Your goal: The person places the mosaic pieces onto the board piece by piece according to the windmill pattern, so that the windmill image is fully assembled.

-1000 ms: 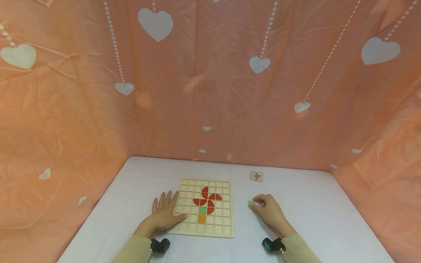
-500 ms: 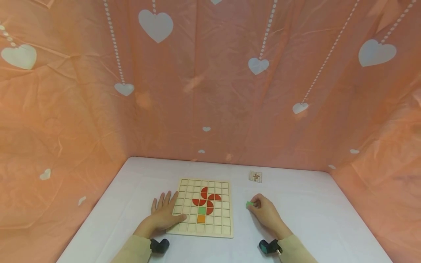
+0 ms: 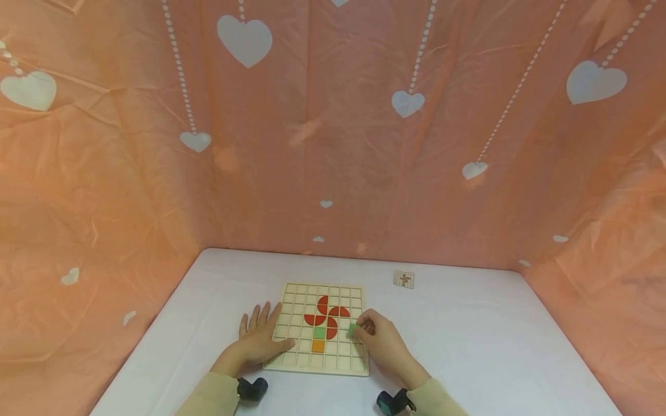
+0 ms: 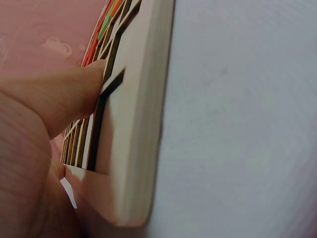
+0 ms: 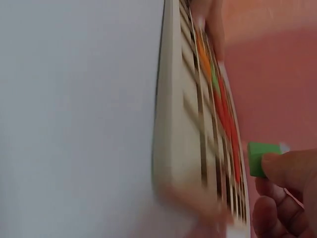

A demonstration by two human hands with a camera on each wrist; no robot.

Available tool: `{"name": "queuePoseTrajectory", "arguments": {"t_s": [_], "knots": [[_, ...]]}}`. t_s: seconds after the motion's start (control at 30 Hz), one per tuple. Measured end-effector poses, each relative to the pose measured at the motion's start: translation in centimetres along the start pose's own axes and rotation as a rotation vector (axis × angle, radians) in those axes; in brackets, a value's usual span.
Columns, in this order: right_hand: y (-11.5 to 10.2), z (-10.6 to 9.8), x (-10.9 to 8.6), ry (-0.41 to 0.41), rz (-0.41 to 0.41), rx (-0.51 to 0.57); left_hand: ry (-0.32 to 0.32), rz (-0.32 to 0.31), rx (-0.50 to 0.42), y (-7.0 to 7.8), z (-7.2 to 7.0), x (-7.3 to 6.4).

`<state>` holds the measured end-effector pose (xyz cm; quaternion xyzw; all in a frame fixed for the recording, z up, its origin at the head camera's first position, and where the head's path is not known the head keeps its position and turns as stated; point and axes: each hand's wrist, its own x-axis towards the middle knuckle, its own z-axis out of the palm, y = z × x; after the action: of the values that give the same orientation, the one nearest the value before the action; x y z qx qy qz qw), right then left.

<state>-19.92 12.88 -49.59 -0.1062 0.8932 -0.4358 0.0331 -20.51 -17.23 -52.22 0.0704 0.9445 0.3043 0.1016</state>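
Observation:
A pale wooden grid board (image 3: 346, 363) lies on the white table, with several red rounded tiles (image 3: 340, 312) set in a pinwheel shape. Just below them, a green square tile (image 3: 319, 333) and an orange square tile (image 3: 318, 346) fill neighbouring cells. My left hand (image 3: 257, 342) rests at the board's left side with fingers spread, its thumb over the lower left cells. Between thumb and fingers my right hand (image 3: 386, 345) pinches a small green square block (image 5: 261, 157). In the head view this block overlaps the board's right columns, to the right of the red tiles.
A small card (image 3: 404, 279) printed with a grid and a pinwheel figure lies behind and right of the board. An orange curtain (image 3: 359, 173) with white hearts surrounds the table (image 3: 478, 335) at the back and sides.
My right hand has carried the green block leftward, from the table right of the board to over its right columns. The left hand stays in place.

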Motion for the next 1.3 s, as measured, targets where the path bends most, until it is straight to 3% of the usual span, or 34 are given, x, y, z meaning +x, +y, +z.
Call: {"name": "queuePoseTrajectory", "arguments": {"t_s": [0.4, 0.97, 1.17, 1.3], "knots": [[-2.8, 5.1, -1.6, -0.173, -0.106, 0.064, -0.027, 0.006, 0.002, 0.5, -0.6, -0.5], [-3.2, 6.2, -1.8, -0.171, -0.121, -0.023, -0.065, -0.017, 0.016, 0.6, -0.7, -0.4], [-3.3, 6.3, -1.9, -0.156, -0.186, -0.133, -0.063, -0.02, 0.021, 0.5, -0.8, -0.3], [-3.3, 6.2, -2.0, -0.159, -0.181, -0.179, -0.086, -0.035, 0.004, 0.7, -1.0, -0.2]]}}
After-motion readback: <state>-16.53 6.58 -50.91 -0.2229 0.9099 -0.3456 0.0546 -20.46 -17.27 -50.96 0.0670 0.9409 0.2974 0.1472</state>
